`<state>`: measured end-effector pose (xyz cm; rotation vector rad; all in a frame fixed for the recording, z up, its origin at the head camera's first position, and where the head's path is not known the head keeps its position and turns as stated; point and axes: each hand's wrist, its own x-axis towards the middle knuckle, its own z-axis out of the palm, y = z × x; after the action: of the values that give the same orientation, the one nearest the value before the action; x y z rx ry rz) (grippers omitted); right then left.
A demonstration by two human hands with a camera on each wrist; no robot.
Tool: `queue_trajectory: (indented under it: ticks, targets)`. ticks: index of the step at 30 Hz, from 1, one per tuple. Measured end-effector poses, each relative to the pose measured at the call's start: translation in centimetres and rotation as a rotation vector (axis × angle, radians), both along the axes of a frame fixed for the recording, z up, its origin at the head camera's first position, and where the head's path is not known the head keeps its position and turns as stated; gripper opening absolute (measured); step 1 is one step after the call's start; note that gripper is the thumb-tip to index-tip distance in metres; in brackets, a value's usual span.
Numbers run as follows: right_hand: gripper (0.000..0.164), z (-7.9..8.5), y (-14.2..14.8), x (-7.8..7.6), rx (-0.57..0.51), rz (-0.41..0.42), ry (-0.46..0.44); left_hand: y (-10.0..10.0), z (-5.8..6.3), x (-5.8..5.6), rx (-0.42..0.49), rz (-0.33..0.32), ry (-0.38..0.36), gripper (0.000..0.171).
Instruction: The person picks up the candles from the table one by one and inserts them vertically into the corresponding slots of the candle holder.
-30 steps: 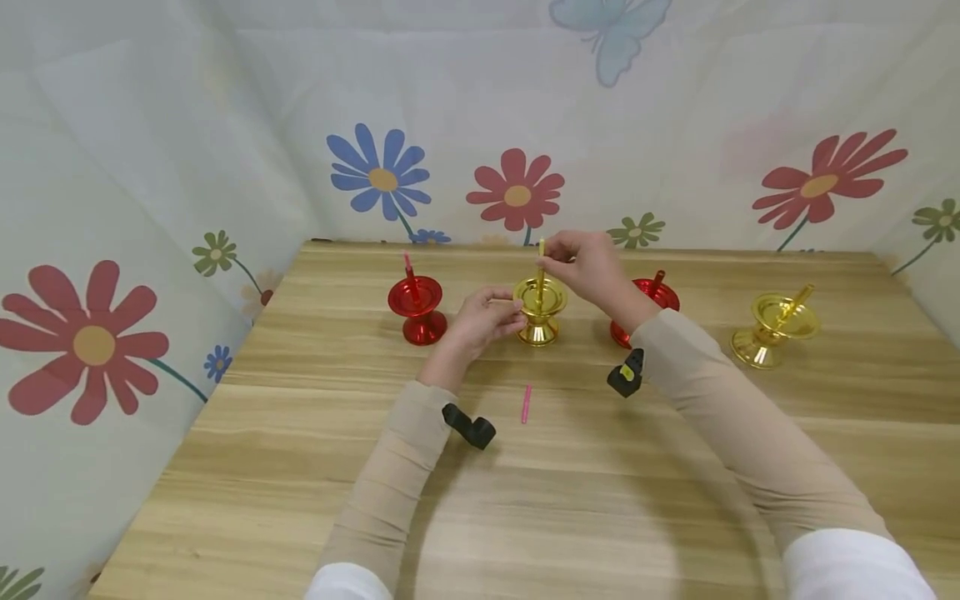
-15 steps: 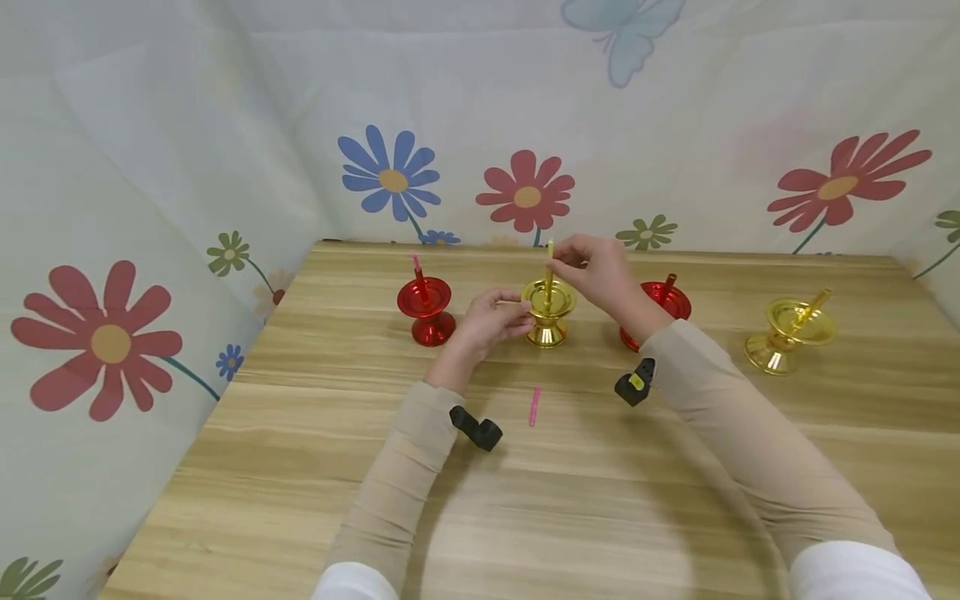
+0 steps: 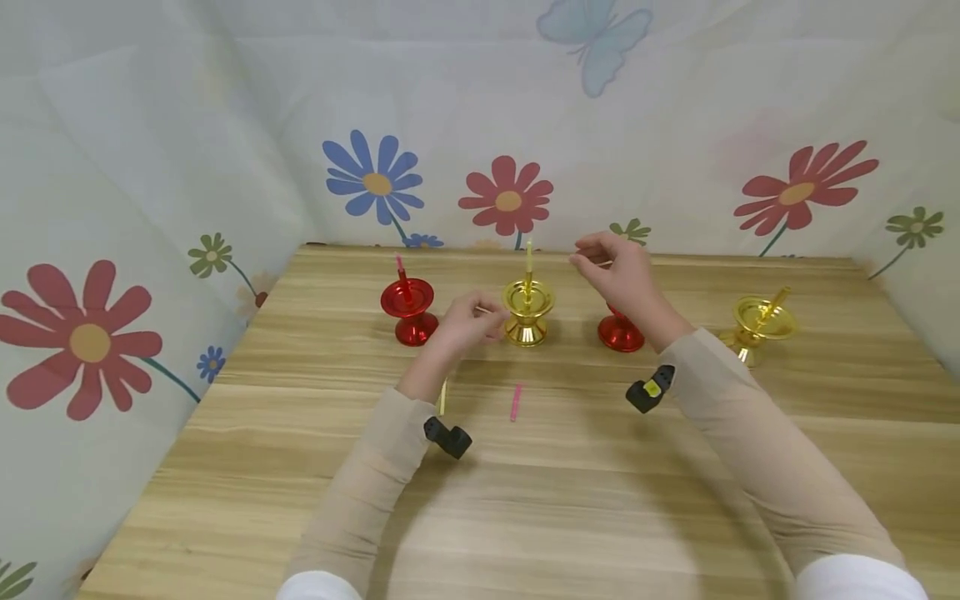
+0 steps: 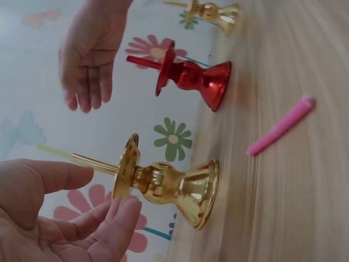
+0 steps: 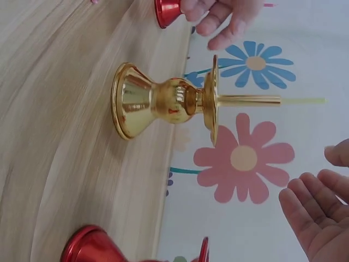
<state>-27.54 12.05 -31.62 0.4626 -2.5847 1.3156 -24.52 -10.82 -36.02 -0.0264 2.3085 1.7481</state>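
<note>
A yellow candle (image 3: 529, 256) stands upright in the tube of the middle gold candle holder (image 3: 527, 327). My left hand (image 3: 468, 323) hovers just left of that holder, fingers loosely bent and holding nothing. Its fingertips are close to the dish in the left wrist view. To the right of the candle, my right hand (image 3: 618, 271) is raised with relaxed fingers, apart from it and with nothing in its grasp. On the table lies a pink candle (image 3: 516, 402). Another yellow candle (image 3: 442, 397) lies partly hidden behind my left wrist.
A red candle holder (image 3: 415, 327) with a pink candle (image 3: 401, 264) stands at the left. Behind my right hand is a second red holder (image 3: 621, 333), partly covered. Another gold holder (image 3: 765, 319) stands farther right. A flowered cloth (image 3: 637, 150) hangs behind the table.
My right hand has let go of the yellow candle and moved right. My left hand has drawn back from the gold holder's dish. The candle stays standing in the holder.
</note>
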Motion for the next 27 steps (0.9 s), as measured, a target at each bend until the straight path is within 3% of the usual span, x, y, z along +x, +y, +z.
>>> queue_trajectory:
  ticks: [7,13,19,27]
  targets:
    - [0.027,-0.2,1.8,0.6,-0.066,-0.078,0.013,-0.5,1.1,1.1,-0.222,-0.093,0.055,0.03]
    - [0.026,-0.1,3.3,1.2,-0.093,-0.137,0.023,-0.6,0.7,2.1,-0.364,-0.174,0.105,0.029]
    - [0.026,-0.5,4.8,2.0,-0.135,-0.189,0.024,-0.2,-0.3,3.3,-0.447,-0.226,0.175,0.028]
    - [0.026,-1.2,6.2,3.2,-0.151,-0.311,0.011,0.7,-1.0,4.3,-0.523,-0.277,0.195,0.026]
